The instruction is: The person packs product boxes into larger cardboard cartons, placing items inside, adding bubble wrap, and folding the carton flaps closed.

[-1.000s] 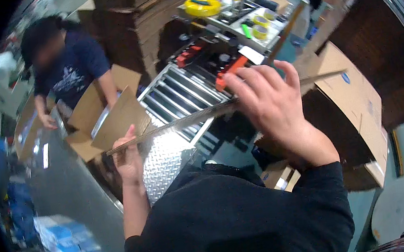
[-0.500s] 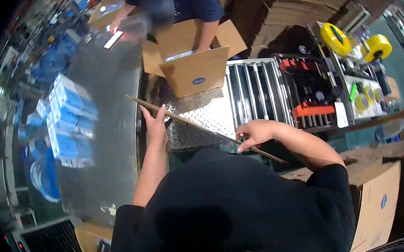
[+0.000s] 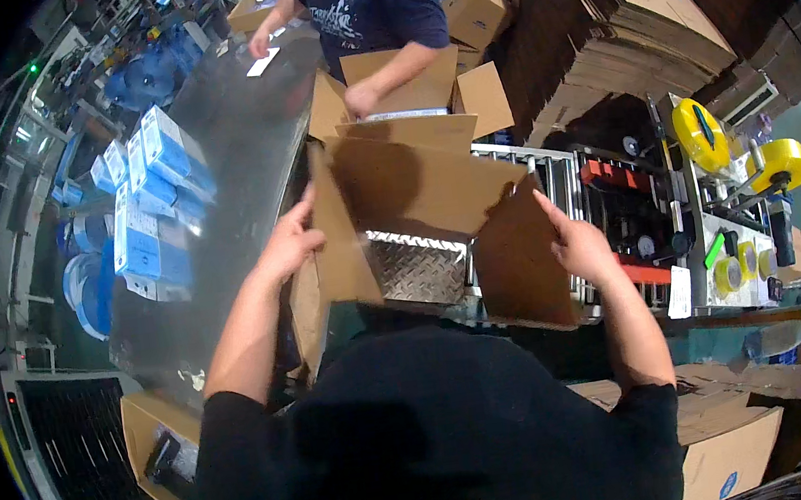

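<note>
A brown cardboard box, spread into an open square shape, is held up in front of my body. Through its middle a patterned metal plate shows, so the bottom is not closed. On the left panel, my left hand grips the cardboard near its upper edge, part of the fingers hidden. My right hand holds the right panel from its outer side, the index finger stretched along the edge. Just beyond stands another open carton, with a co-worker's hand reaching into it.
A dark table on the left bears blue-and-white packages and a white flat object. Metal rollers run to the right, beside a rack with yellow tape rolls. Flattened cartons are stacked at the far right.
The flat folded cardboard between my hands has opened into a square box. My hands have moved apart, the right one farther right. The co-worker's hand has drawn back from the white flat object.
</note>
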Action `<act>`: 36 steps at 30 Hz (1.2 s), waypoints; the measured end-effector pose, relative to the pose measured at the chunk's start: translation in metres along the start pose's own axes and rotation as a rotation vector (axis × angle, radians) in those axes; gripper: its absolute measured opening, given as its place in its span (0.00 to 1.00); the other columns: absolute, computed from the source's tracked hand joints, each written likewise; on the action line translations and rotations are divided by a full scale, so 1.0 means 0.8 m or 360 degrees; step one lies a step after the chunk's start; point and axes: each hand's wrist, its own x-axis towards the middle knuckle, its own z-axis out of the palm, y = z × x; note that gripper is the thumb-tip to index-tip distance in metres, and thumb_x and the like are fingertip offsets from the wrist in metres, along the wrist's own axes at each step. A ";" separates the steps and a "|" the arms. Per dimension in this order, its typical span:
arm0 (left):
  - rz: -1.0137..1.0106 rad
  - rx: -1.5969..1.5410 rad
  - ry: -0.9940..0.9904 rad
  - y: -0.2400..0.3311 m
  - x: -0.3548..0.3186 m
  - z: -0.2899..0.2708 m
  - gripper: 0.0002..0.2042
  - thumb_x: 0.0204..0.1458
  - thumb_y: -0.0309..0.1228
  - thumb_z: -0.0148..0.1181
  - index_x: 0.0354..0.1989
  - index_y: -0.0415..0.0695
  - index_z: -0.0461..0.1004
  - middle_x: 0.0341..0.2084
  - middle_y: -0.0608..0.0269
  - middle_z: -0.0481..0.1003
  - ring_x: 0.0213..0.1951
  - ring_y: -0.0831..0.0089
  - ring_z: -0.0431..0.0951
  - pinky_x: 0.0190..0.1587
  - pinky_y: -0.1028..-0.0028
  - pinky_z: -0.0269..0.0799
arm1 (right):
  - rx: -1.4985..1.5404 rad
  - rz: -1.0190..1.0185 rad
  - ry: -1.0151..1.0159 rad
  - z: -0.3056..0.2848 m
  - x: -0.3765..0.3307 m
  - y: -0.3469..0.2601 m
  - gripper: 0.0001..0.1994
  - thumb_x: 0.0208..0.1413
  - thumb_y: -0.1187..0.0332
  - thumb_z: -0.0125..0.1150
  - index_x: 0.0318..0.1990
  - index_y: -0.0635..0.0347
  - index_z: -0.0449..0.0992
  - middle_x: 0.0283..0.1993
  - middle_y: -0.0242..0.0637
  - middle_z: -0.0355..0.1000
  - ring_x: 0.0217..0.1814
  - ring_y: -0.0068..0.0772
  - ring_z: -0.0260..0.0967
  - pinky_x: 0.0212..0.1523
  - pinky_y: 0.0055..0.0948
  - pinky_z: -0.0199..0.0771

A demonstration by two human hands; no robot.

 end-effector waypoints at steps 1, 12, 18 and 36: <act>-0.0252 0.0425 -0.0186 0.005 0.010 0.004 0.42 0.45 0.20 0.54 0.72 0.51 0.46 0.53 0.60 0.72 0.46 0.73 0.75 0.45 0.73 0.72 | 0.0169 0.0220 -0.0142 0.010 0.004 0.002 0.39 0.57 0.60 0.57 0.72 0.34 0.42 0.37 0.49 0.77 0.38 0.52 0.76 0.39 0.45 0.76; -0.0047 0.1793 -0.0723 -0.022 0.052 0.119 0.28 0.44 0.52 0.66 0.49 0.45 0.76 0.46 0.51 0.75 0.56 0.48 0.67 0.56 0.58 0.64 | -0.0556 -0.0515 0.0951 0.098 0.068 -0.006 0.35 0.44 0.66 0.67 0.64 0.50 0.62 0.59 0.39 0.64 0.66 0.46 0.57 0.64 0.49 0.54; 0.0852 0.1967 0.0495 -0.148 0.040 0.150 0.34 0.50 0.43 0.64 0.66 0.53 0.59 0.66 0.47 0.51 0.70 0.50 0.46 0.70 0.47 0.39 | -0.0257 -0.0389 0.0579 0.123 0.024 0.017 0.37 0.49 0.54 0.65 0.67 0.52 0.59 0.68 0.41 0.56 0.74 0.46 0.46 0.71 0.53 0.40; -0.0421 -0.0761 0.0271 -0.223 0.115 -0.093 0.36 0.58 0.61 0.43 0.66 0.45 0.59 0.63 0.57 0.62 0.63 0.62 0.62 0.66 0.63 0.53 | 0.2363 0.0316 0.0346 0.296 -0.008 0.130 0.27 0.55 0.68 0.62 0.63 0.59 0.64 0.53 0.33 0.71 0.54 0.30 0.69 0.56 0.32 0.68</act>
